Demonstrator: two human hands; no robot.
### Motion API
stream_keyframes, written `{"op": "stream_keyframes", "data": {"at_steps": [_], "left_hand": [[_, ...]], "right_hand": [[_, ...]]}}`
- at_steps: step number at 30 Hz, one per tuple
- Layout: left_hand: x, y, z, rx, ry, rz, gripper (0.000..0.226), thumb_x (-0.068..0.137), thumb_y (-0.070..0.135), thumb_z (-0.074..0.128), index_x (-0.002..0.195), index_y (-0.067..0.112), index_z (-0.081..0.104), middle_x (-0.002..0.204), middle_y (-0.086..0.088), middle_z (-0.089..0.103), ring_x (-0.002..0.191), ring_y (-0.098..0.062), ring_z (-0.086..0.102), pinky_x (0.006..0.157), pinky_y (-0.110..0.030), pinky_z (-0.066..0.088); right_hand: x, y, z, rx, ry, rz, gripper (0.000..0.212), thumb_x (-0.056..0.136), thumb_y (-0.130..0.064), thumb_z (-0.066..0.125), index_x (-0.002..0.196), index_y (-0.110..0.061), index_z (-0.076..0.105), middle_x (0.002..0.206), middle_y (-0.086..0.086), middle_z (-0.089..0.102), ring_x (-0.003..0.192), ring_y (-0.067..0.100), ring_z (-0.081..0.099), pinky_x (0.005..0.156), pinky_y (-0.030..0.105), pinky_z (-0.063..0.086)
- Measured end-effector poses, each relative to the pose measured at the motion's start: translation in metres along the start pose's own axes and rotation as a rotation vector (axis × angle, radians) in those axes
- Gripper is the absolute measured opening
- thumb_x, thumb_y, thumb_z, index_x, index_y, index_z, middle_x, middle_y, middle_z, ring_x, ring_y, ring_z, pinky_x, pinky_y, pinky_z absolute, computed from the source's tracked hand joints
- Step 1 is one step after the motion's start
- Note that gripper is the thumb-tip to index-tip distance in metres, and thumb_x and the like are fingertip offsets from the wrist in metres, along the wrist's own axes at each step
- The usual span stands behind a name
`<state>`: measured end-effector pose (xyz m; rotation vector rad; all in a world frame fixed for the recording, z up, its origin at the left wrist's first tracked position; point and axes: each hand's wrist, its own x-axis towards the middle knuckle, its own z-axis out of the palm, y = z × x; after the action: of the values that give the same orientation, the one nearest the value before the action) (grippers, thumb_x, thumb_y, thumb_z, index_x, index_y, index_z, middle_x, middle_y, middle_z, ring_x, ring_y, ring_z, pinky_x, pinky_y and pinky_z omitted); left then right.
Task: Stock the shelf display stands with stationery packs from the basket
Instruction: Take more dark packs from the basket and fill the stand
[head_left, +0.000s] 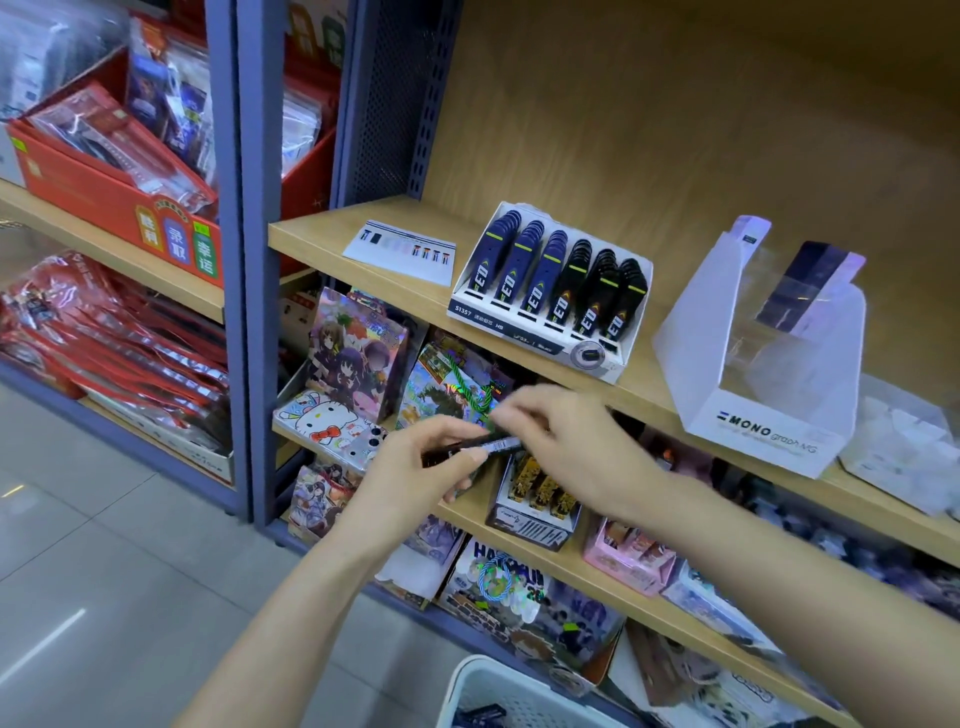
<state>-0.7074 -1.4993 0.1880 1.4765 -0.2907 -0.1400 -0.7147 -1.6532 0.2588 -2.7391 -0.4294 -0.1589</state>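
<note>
Evidently partway: left hand and right hand are both pinching a dark pack in mid-air before the shelf; the lead stand is sitting full, the MONO stand nearly empty.

Display stand white w/ dark front strip: 3 rows navy packs, 3 rows black packs, each w/ yellow-green stripe. MONO stand frosted white, blue/black logo bars. Held pack black, white barcode label. Shelf boards light wood grain; uprights blue-grey (one panel perforated). Left box red. Basket white, slotted.
</note>
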Motion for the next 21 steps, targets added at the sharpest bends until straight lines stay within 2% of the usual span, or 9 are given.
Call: {"op": "stream_keyframes", "data": {"at_steps": [2,3,6,10,14,16,18,20,21], "left_hand": [[-0.002,0.003,0.004,-0.042,0.076,-0.009,0.012,0.085,0.004,0.066,0.093,0.011,0.060,0.067,0.000,0.062,0.046,-0.003,0.050,0.051,-0.014,0.044],[-0.003,0.004,0.005,-0.098,0.122,-0.022,0.015,0.084,0.003,0.067,0.094,0.008,0.058,0.067,-0.003,0.062,0.046,-0.004,0.052,0.051,-0.013,0.044],[-0.005,0.005,0.010,-0.242,0.199,-0.026,0.015,0.085,0.003,0.066,0.096,0.007,0.057,0.068,-0.003,0.061,0.052,-0.007,0.057,0.055,-0.014,0.048],[-0.013,0.008,0.021,-0.217,0.169,0.087,0.010,0.091,0.003,0.057,0.099,0.009,0.059,0.066,-0.001,0.058,0.054,-0.006,0.053,0.055,-0.015,0.047],[-0.023,0.008,0.032,-0.122,0.050,0.163,0.018,0.091,0.000,0.056,0.096,0.016,0.061,0.064,0.008,0.059,0.058,-0.006,0.053,0.058,-0.019,0.048],[-0.025,0.006,0.035,-0.047,0.026,0.177,0.020,0.089,0.004,0.062,0.095,0.023,0.064,0.071,0.009,0.062,0.062,-0.007,0.055,0.062,-0.026,0.051],[-0.025,0.004,0.036,0.080,0.041,0.206,0.018,0.085,0.017,0.069,0.092,0.034,0.067,0.086,0.009,0.065,0.068,-0.007,0.055,0.068,-0.027,0.052],[-0.023,0.004,0.038,0.194,0.058,0.236,0.020,0.087,0.020,0.067,0.095,0.039,0.066,0.098,0.007,0.062,0.075,-0.004,0.055,0.072,-0.016,0.046],[-0.021,0.007,0.038,0.231,0.065,0.248,0.021,0.090,0.019,0.063,0.098,0.039,0.064,0.101,0.008,0.060,0.079,-0.002,0.055,0.074,-0.013,0.044]], "right_hand": [[-0.011,0.004,0.011,0.193,-0.060,0.078,0.017,0.096,-0.025,0.052,0.089,-0.018,0.066,0.071,-0.009,0.064,0.062,0.000,0.059,0.060,0.012,0.045],[-0.015,0.005,0.015,0.295,-0.058,0.117,0.014,0.095,-0.021,0.055,0.086,-0.018,0.066,0.069,-0.008,0.065,0.059,0.000,0.060,0.057,0.011,0.045],[-0.028,0.006,0.024,0.511,-0.084,0.202,0.017,0.094,-0.017,0.056,0.079,-0.021,0.061,0.070,-0.004,0.069,0.061,0.004,0.065,0.063,0.018,0.053],[-0.045,0.004,0.030,0.457,-0.079,0.159,0.015,0.095,-0.024,0.056,0.080,-0.020,0.058,0.083,0.000,0.070,0.075,0.001,0.064,0.080,0.026,0.053],[-0.056,0.001,0.022,0.537,-0.039,0.140,0.015,0.097,-0.022,0.051,0.091,-0.016,0.063,0.087,-0.003,0.069,0.079,0.004,0.061,0.079,0.023,0.046],[-0.063,0.001,0.017,0.544,-0.018,0.133,0.013,0.096,-0.020,0.052,0.087,-0.019,0.061,0.086,-0.002,0.069,0.080,0.009,0.063,0.078,0.028,0.047],[-0.071,0.002,0.012,0.533,-0.009,0.126,0.017,0.094,-0.018,0.055,0.082,-0.029,0.053,0.081,-0.010,0.067,0.075,0.001,0.062,0.075,0.025,0.051],[-0.077,0.005,0.004,0.520,-0.006,0.137,0.019,0.094,-0.016,0.056,0.086,-0.030,0.047,0.079,-0.020,0.065,0.076,-0.005,0.062,0.073,0.018,0.051],[-0.077,0.008,-0.001,0.524,0.007,0.153,0.017,0.094,-0.014,0.054,0.092,-0.029,0.045,0.084,-0.019,0.065,0.082,-0.003,0.064,0.076,0.018,0.052]]}}
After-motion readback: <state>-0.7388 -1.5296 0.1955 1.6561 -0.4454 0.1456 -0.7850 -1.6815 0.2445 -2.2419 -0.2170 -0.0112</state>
